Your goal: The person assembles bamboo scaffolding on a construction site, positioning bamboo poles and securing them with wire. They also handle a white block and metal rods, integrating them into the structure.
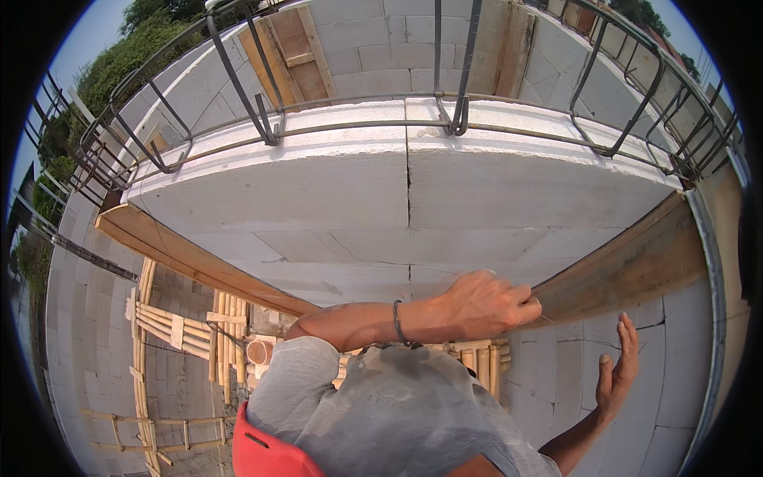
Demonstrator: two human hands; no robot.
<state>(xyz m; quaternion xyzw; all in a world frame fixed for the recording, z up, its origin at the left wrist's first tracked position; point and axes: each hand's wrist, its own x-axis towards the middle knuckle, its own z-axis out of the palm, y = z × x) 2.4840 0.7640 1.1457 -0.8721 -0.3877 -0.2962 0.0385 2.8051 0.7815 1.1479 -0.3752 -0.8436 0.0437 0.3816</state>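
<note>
My left arm reaches across to the right in front of a wall of pale blocks (294, 195). At its end my left hand (489, 304) is closed, fingertips pressed together beside a brown wooden board (628, 266). A thin dark wire seems to come from these fingertips; another faint strand runs along the wall behind the wrist. Lower on the right, my right hand (617, 367) is raised, fingers stretched up and thumb apart, near a side wall of grey blocks (675, 350). Thin strands show beside it, but it grips nothing visible.
A bent steel rebar cage (342, 126) runs along the wall top. Another wooden board (203, 253) lines the wall's left edge. Below are bamboo scaffold poles (171, 326) and a bucket-like container (259, 350). A metal pipe (710, 262) stands at the far right.
</note>
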